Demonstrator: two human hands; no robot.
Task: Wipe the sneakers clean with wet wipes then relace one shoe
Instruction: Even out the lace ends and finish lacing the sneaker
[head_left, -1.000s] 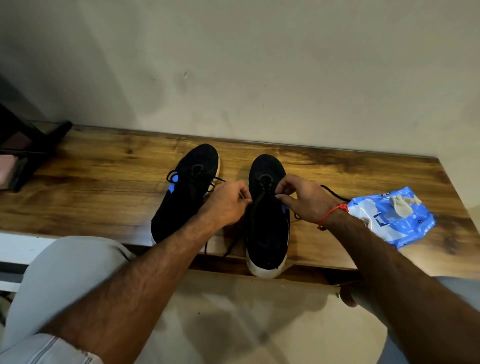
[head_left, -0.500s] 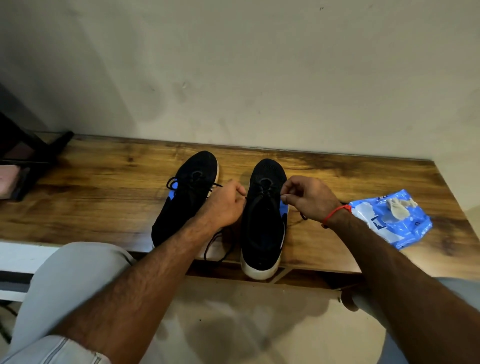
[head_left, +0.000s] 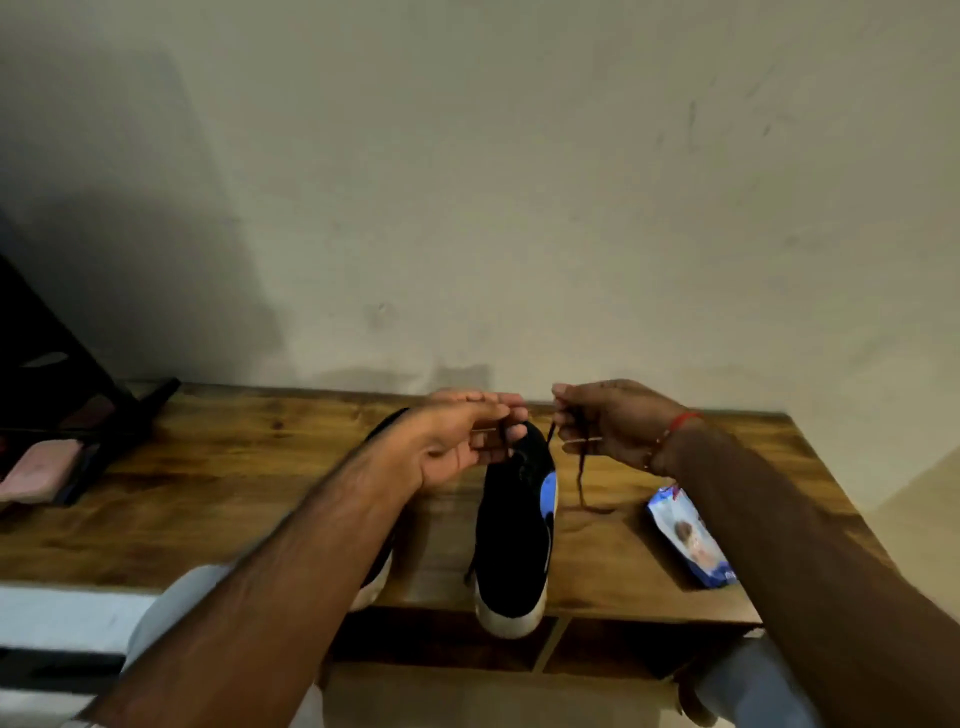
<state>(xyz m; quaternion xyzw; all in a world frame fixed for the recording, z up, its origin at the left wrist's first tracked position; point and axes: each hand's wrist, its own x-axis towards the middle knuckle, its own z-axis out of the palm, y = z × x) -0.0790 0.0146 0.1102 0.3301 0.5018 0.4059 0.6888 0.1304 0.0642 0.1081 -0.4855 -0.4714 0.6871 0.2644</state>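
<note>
Two black sneakers with white soles stand on a wooden bench (head_left: 234, 499), toes toward the wall. The right sneaker (head_left: 514, 530) shows a blue side patch. My forearm hides most of the left sneaker (head_left: 375, 582). Both hands are raised above the right sneaker's toe end. My left hand (head_left: 462, 441) pinches one end of the dark lace. My right hand (head_left: 613, 421) pinches the other lace end (head_left: 581, 478), which hangs down to the bench. A blue wet wipes pack (head_left: 691, 540) lies right of the sneakers, partly behind my right forearm.
A plain wall rises directly behind the bench. A dark stand with a pink item (head_left: 36, 467) sits at the bench's left end. My knees in light trousers are at the bottom left and bottom right. The bench front edge runs just below the sneakers' heels.
Both hands have lifted up and away from the sneaker's tongue, drawing the lace ends upward and farther apart. The camera view has tilted and is blurred.
</note>
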